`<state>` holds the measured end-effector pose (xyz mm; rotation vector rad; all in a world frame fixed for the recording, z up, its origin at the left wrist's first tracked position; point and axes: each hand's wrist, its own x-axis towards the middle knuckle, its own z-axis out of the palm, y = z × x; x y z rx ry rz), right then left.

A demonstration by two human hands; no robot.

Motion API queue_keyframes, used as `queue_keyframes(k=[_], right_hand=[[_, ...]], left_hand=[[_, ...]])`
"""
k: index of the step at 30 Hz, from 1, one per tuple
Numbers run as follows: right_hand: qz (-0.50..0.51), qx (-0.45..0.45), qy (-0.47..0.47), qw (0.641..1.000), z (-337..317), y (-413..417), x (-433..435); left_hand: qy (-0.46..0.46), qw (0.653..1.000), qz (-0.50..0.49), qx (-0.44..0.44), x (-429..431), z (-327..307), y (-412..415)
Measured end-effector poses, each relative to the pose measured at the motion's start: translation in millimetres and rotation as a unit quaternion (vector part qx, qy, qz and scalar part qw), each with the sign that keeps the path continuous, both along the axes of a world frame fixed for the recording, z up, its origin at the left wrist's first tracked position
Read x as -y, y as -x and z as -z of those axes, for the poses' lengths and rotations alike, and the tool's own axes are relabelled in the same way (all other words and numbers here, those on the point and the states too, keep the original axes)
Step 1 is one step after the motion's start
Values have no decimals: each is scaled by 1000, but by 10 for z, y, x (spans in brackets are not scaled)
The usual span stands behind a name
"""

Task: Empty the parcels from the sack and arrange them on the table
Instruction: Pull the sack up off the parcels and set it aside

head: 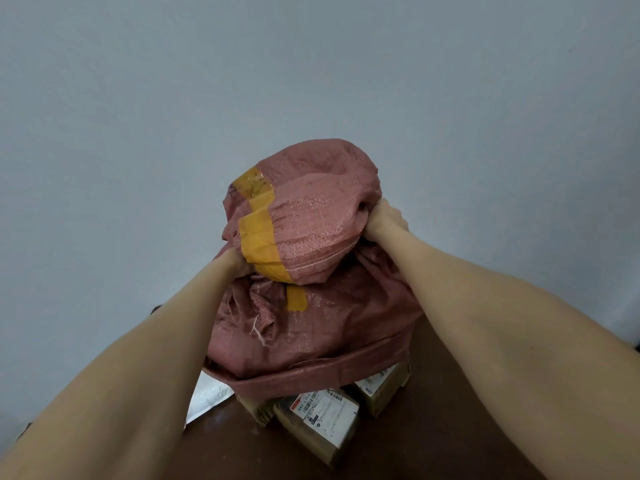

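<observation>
I hold the sack (311,323) upended at the centre of the frame, long axis near upright, its hemmed mouth pointing down at the table (443,427) and its closed end slumped over at the top. My left hand (239,263) is clenched on bunched fabric beside the yellow tape (259,244); my right hand (384,220) grips a fold higher up, to the right. Under the mouth lie parcels: a labelled box (322,420) at lower centre, another box (381,389) just to its right, and a white mailer (207,396) to the left, reaching toward the table's left edge. Bare brown tabletop shows at lower centre and lower right. The wall (173,98) fills the upper frame
</observation>
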<state>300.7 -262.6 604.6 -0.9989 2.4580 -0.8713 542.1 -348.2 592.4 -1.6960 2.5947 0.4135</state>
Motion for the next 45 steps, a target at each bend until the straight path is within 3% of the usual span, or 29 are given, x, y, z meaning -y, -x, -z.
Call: queue_keyframes(k=[9, 14, 17, 20, 23, 26, 29, 31, 33, 35, 37, 41, 45], right_hand=[[-175, -88, -131, 972, 148, 140, -39], [-231, -46, -143, 961, -41, -31, -201], [-194, 24, -58, 979, -67, -4, -130], [-118, 31, 28, 992, 66, 168, 134], [-110, 117, 89, 983, 42, 277, 196], [11, 149, 179, 972, -280, 195, 24], [37, 56, 176, 982, -432, 136, 29], [29, -87, 132, 987, -492, 70, 48], [10, -214, 108, 971, -523, -1, 69], [-56, -244, 58, 966, -477, -37, 103], [-135, -209, -36, 968, -366, -58, 125], [-198, -122, -173, 957, -131, -165, 131], [-178, -203, -235, 934, 11, -247, 163]], left_hand=[[-47, 998, -21, 35, -43, 94, 19], [-56, 998, -17, 11, -104, 79, 85], [-29, 998, -44, -44, 10, 59, -35], [-45, 980, -145, -127, 110, -62, -189], [-5, 963, -216, -160, 189, -135, -335], [48, 956, -220, -186, 238, -190, -474], [74, 947, -255, -182, 160, -273, -486], [145, 946, -262, -127, 89, -334, -464], [257, 941, -207, -70, 102, -342, -490], [305, 943, -128, -34, 129, -325, -489], [273, 959, -77, -1, 120, -300, -462], [97, 993, -55, 29, 189, -121, -439], [-47, 990, 16, 134, 311, 155, -405]])
